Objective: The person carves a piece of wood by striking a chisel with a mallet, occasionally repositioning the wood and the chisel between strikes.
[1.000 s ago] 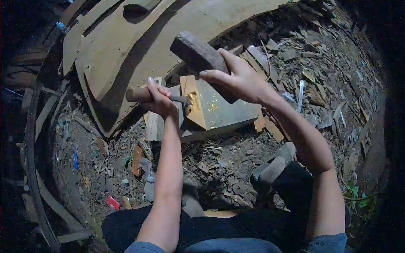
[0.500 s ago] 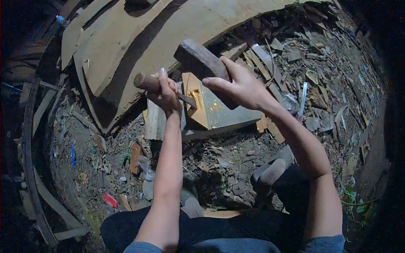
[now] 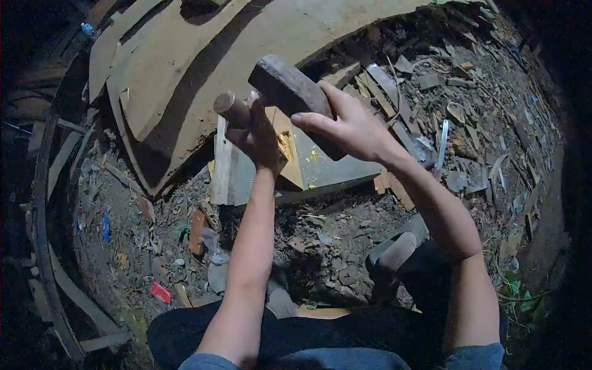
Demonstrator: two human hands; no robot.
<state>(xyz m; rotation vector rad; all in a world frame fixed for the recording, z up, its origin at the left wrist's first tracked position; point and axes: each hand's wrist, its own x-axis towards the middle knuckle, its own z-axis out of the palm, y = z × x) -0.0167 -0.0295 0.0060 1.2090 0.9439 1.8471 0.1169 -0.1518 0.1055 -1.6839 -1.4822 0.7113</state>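
Observation:
My left hand point(image 3: 262, 140) is closed round the wooden handle of a chisel point(image 3: 230, 109), its butt end tilted up to the left. The hand hides the chisel's blade, so I cannot see whether it touches wood. Just right of that hand, a rough notch point(image 3: 285, 145) is cut into the pale face of a timber piece point(image 3: 336, 169), with yellow chips on its top. Above the timber, my right hand point(image 3: 357, 126) grips a dark, heavy wooden mallet block point(image 3: 288, 85). The block's far end is close to the chisel handle, with a small gap visible.
Large curved wooden slabs point(image 3: 179, 92) lie beyond the timber. Wood scraps and litter point(image 3: 468, 142) cover the ground to the right. A red scrap point(image 3: 161, 293) lies at lower left, and a curved dark rim point(image 3: 42, 203) runs along the left side. My feet are below the timber.
My left hand has moved right and turned with the chisel, and the blade seen earlier is now hidden. The mallet block has shifted slightly left.

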